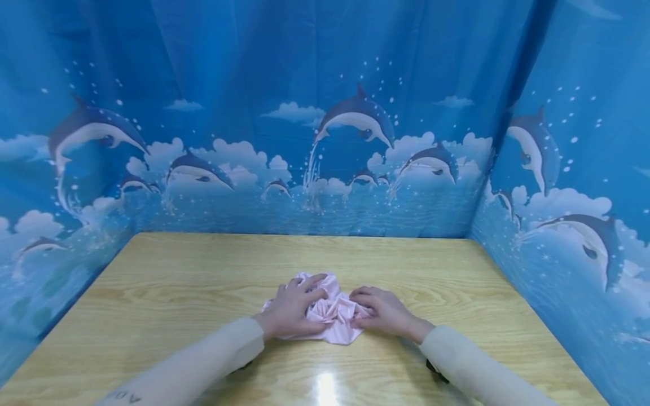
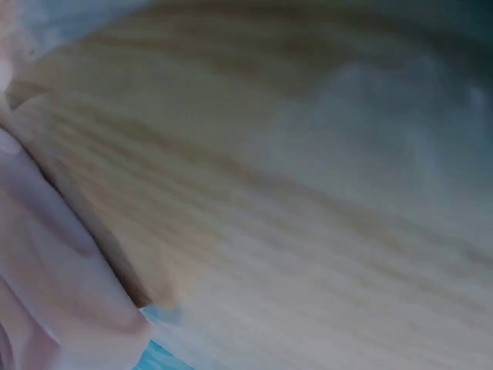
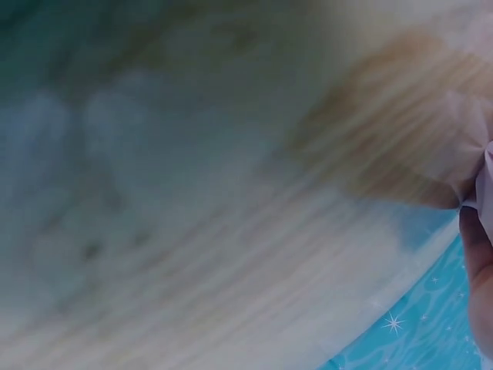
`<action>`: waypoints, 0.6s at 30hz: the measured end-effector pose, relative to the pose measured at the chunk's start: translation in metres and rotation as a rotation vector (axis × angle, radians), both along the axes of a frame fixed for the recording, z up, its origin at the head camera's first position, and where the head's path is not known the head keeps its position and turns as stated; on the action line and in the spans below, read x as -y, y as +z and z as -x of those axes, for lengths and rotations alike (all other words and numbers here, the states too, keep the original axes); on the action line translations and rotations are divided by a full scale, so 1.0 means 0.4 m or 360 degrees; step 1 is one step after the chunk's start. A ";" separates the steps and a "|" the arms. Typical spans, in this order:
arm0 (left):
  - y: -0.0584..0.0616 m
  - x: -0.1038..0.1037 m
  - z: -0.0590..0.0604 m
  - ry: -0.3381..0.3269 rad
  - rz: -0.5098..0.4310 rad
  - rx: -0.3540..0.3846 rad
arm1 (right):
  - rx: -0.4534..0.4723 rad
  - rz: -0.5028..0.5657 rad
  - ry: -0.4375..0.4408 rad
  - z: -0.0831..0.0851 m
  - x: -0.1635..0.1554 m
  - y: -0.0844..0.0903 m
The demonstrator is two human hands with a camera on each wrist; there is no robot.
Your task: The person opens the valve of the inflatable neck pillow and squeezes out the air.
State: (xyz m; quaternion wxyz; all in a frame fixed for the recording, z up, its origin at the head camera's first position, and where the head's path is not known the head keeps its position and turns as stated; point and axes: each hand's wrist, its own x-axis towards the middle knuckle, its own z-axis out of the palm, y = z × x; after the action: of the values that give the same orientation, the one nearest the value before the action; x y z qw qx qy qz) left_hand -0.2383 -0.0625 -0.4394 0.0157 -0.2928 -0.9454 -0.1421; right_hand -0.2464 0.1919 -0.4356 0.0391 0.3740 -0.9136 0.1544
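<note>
A crumpled pale pink cloth (image 1: 332, 313) lies bunched on the wooden table, between the two hands. My left hand (image 1: 294, 309) grips its left part from above, fingers spread and bent over the folds, thumb on the near side. At the cloth's right edge, my right hand (image 1: 388, 311) pinches the fabric between thumb and fingers. The right wrist view catches part of the right hand (image 3: 481, 304) against a fold of the pink cloth (image 3: 486, 185). Much of the left wrist view is blurred. The cloth's exact shape is hidden by its folds.
The light wood-grain table (image 1: 203, 265) extends around the cloth, with a bright glare spot near its front. A blue curtain (image 1: 244, 67) printed with dolphins hangs behind the table and along both sides.
</note>
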 end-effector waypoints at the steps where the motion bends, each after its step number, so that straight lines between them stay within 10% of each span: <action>1: 0.001 0.000 -0.001 -0.0009 0.0000 0.0004 | -0.0014 0.0004 0.0007 0.000 0.000 0.000; 18: 0.012 -0.003 0.005 -0.0062 0.0041 0.0047 | -0.0070 0.0045 0.0077 0.002 -0.004 -0.004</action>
State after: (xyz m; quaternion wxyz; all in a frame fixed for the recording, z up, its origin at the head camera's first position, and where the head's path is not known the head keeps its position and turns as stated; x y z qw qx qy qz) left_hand -0.2404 -0.0615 -0.4346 -0.0047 -0.3092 -0.9415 -0.1344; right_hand -0.2472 0.1936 -0.4371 0.0607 0.3988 -0.9009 0.1600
